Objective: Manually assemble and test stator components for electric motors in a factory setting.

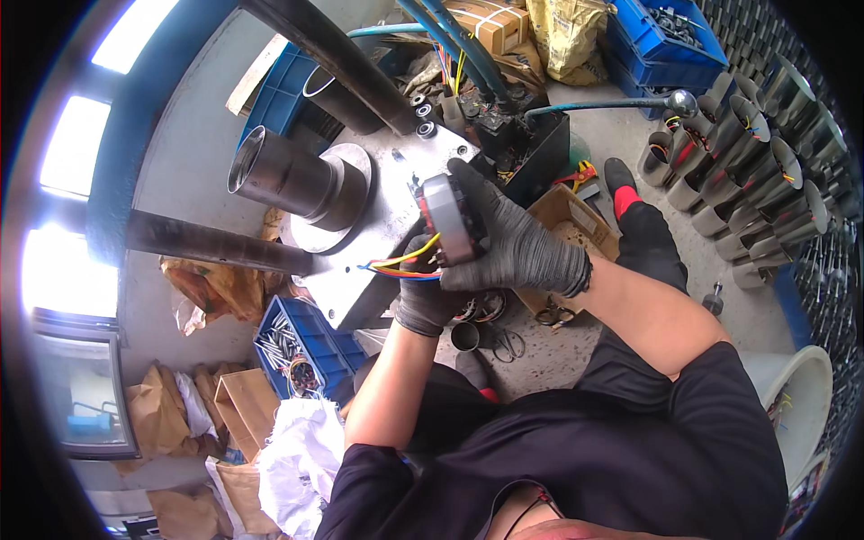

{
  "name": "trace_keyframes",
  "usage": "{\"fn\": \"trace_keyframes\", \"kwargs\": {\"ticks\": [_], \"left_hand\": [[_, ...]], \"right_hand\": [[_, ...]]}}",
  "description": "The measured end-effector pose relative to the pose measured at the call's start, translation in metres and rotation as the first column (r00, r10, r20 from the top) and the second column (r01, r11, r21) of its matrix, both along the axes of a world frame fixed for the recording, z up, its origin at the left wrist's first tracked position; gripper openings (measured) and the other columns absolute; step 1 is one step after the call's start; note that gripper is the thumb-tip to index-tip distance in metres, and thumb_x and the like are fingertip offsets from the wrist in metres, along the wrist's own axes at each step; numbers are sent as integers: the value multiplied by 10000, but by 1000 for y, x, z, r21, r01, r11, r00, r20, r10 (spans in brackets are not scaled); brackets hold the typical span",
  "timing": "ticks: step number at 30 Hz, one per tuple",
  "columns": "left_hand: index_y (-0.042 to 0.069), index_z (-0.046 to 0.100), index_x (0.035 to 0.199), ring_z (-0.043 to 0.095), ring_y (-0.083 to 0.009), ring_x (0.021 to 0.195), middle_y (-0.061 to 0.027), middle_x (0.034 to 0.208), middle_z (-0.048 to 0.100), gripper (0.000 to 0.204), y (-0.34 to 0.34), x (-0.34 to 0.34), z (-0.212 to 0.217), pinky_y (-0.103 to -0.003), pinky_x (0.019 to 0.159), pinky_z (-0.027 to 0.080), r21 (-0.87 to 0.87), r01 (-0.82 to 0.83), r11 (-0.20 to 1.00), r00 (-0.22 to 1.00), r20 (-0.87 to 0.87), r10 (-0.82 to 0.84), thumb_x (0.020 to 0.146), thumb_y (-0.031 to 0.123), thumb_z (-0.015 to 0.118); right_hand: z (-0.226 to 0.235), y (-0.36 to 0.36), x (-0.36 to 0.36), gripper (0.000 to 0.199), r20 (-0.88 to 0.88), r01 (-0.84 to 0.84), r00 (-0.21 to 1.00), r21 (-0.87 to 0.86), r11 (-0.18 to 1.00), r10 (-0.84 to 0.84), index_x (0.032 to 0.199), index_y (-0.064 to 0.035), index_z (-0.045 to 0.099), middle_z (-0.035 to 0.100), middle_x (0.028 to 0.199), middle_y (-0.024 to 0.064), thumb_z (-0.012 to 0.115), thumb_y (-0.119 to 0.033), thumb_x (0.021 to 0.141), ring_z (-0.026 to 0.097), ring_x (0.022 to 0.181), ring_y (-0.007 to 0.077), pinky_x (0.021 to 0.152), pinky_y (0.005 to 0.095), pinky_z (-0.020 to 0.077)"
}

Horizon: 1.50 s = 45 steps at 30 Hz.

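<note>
A motor stator (443,211) with a grey laminated core and red-trimmed windings is held up beside the metal plate of a press (396,180). My gloved right hand (526,243) grips it from the right side, thumb and fingers spread around the core. From below, my gloved left hand (427,301) closes on its lower end, fingers partly hidden behind the stator. Yellow, red and blue lead wires (400,262) hang out of it to the left. Past the stator, a dark metal cylinder (283,175) stands on a round base on the plate.
Thick steel columns (220,243) frame the press. A ball-ended lever (682,103) reaches to the right. Many metal tubes (720,171), some with wires, stand on the right floor. A blue bin (306,346) of metal pins sits lower left; a cardboard box (576,220) lies beyond my right arm.
</note>
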<state>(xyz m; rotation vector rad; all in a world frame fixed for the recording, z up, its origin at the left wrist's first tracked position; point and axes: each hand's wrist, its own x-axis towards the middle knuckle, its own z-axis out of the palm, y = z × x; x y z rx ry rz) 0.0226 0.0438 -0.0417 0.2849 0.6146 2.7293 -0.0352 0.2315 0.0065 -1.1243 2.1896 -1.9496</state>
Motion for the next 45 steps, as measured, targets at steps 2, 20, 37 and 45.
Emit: {"fn": "trace_keyframes", "kwargs": {"ticks": [2, 20, 37, 45], "left_hand": [[93, 377, 1559, 529, -318, 1362, -161, 1503, 519, 670, 13, -5, 23, -487, 1164, 415, -116, -28, 993, 990, 132, 44, 1056, 532, 341], [25, 280, 1590, 534, -247, 1329, -145, 1469, 519, 732, 50, -7, 26, -389, 1122, 449, -626, -672, 395, 739, -542, 399, 974, 38, 673], [75, 445, 1465, 588, -228, 1273, -143, 1491, 462, 771, 22, -13, 22, -390, 1009, 573, -591, -794, -145, 605, -791, -89, 820, 70, 868], [92, 387, 1516, 582, -264, 1271, -156, 1517, 445, 835, 24, -5, 24, -364, 992, 568, -629, -764, 143, 643, -730, 232, 803, -23, 806]], "right_hand": [[4, 9, -6, 1264, 331, -112, 927, -205, 972, 177, 1651, -162, 178, 447, 1520, 120, 983, -218, 679, 478, 1370, 245, 1120, 408, 451], [-27, -6, -31, 658, 698, 324, 525, -693, 644, 487, 1371, -208, 492, 602, 1221, 71, 853, -99, 832, 672, 1096, 254, 858, 411, 635], [-2, 7, -11, 847, 533, 35, 728, -657, 753, 431, 1522, -144, 403, 583, 1310, 53, 860, -43, 817, 583, 1218, 170, 1046, 331, 513], [-1, 0, -10, 1020, 488, 4, 756, -670, 742, 437, 1565, -161, 311, 561, 1356, 63, 920, -64, 751, 570, 1247, 180, 1068, 360, 516]]}}
